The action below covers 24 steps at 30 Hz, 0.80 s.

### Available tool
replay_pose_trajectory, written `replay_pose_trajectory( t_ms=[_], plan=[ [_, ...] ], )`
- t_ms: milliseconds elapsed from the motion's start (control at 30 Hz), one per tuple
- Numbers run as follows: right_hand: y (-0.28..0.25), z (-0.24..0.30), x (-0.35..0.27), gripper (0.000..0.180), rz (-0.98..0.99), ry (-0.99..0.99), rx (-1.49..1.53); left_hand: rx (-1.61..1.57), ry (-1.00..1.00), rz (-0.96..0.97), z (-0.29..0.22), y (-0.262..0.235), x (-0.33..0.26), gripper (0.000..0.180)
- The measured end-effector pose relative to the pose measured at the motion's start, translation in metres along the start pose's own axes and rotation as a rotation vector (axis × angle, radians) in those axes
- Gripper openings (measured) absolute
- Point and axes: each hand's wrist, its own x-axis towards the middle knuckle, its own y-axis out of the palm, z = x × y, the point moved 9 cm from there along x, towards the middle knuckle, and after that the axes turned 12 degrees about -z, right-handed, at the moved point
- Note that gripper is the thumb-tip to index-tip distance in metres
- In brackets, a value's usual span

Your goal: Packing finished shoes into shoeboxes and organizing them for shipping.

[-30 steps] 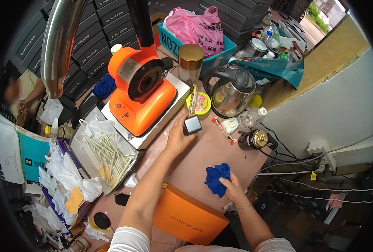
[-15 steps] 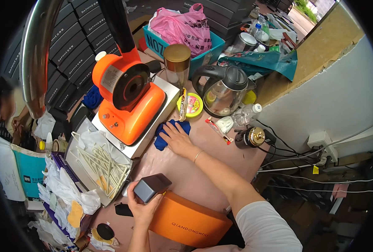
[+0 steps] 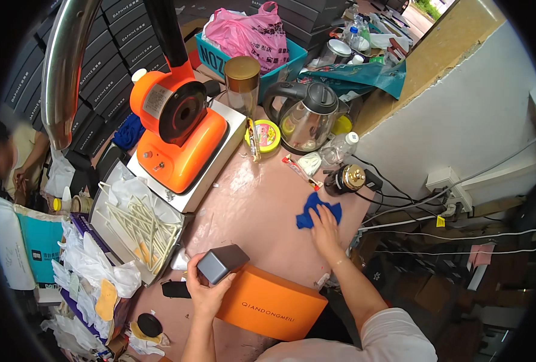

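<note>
My right hand grips a crumpled blue cloth and presses it on the pinkish tabletop, near the table's right edge. The fingertips are partly sunk in its folds. At lower centre, my left hand is closed round a dark grey box-shaped object with rounded corners, tilted and held up off the table. Its kind I cannot tell. Just right of that hand lies an orange box at the front edge.
An orange machine stands on a white base at left, beside a tray of pale sticks. A glass kettle, a tall jar, a yellow-lidded tub, a plastic bottle and a dark gold-topped jar stand behind. Cables hang right.
My right hand has slid the blue cloth across the tabletop, from beside the orange machine to the right edge. My left hand still holds the grey object. The view has shifted slightly.
</note>
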Motion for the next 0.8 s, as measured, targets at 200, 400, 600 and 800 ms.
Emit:
replay_pose_trajectory(
  t_ms=[200, 400, 600, 800],
  plan=[
    [-0.094, -0.123, -0.1, 0.051, 0.071, 0.392, -0.202, -0.043, -0.03, 0.006, 0.002, -0.009, -0.013, 0.07],
    [-0.024, 0.033, 0.029, 0.051, 0.078, 0.042, 0.155, 0.007, 0.106, 0.069, 0.004, 0.026, 0.02, 0.071],
    [-0.003, -0.031, 0.012, 0.05, -0.024, -0.014, -0.022, 0.228, 0.324, 0.151, -0.015, 0.07, 0.064, 0.069],
    [-0.099, -0.135, -0.071, 0.048, -0.003, 0.386, -0.114, 0.198, 0.331, 0.199, -0.012, 0.101, 0.093, 0.067]
  ],
)
